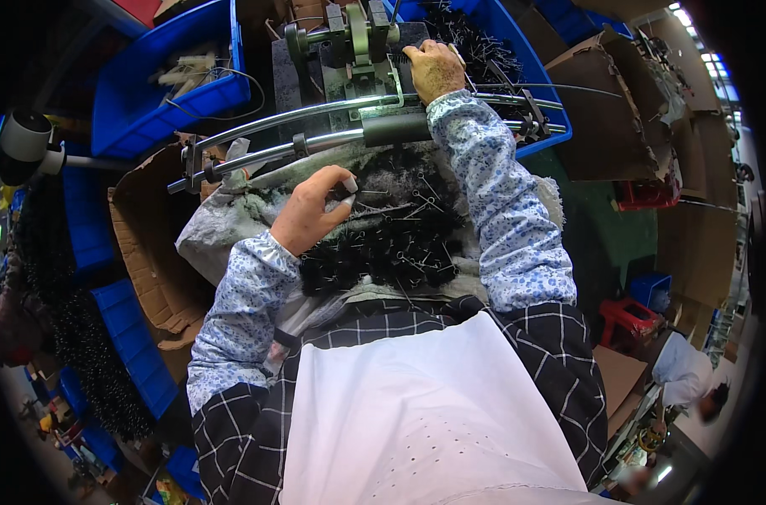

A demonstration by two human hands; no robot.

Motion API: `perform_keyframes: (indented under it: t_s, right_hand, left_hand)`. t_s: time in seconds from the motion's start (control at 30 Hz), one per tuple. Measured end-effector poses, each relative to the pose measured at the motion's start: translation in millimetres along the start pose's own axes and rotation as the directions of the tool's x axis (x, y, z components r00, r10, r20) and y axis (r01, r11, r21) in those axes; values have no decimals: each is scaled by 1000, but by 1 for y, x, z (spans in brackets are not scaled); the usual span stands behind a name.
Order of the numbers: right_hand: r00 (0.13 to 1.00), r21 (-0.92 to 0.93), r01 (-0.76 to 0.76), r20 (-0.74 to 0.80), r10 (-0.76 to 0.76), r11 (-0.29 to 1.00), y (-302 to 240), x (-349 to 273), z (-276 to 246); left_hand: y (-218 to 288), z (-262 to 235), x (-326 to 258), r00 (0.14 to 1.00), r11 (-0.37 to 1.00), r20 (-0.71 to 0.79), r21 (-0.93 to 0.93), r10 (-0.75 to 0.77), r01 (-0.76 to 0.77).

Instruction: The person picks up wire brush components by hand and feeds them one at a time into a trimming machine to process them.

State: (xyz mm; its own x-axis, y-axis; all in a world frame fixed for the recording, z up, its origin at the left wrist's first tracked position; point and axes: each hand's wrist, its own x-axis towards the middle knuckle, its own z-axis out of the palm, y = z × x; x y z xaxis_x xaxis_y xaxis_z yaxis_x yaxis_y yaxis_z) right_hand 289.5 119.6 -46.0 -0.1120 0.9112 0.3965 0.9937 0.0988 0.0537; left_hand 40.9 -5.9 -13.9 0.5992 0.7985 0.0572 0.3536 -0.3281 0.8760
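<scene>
My left hand (pixel 314 209) hovers at the left side of a heap of small black brushes (pixel 391 244) with thin looped wire stems. White coverings wrap its thumb and forefinger tips, which are apart with a gap between them. The heap rests on a greyish, dirty cloth (pixel 219 231) over my lap. My right hand (pixel 436 71) reaches up to the right side of a metal machine (pixel 357 38) with a wheel. Its fingers are curled in beside dark bristles; what they hold is hidden.
Two curved metal rails (pixel 257 158) cross between me and the machine. A blue bin (pixel 168 101) with pale pieces stands at left; another blue bin (pixel 517 34) with black brushes stands at right. Cardboard boxes (pixel 160 244) flank both sides. A red stool (pixel 627 324) and another person (pixel 684 370) are farther right.
</scene>
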Motion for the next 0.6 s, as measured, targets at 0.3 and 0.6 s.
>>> perform_keyframes:
  t_s: [0.3,0.6]
  right_hand:
    - [1000,34,1,30,-2,999,1,2,6]
    - [985,-21,-30,171,34,999,-2,6,-8]
  left_hand:
    - [3,1,1,1000,1000,15,-8,27,-27]
    - [11,-9,3,999,999,38,29,20,-22]
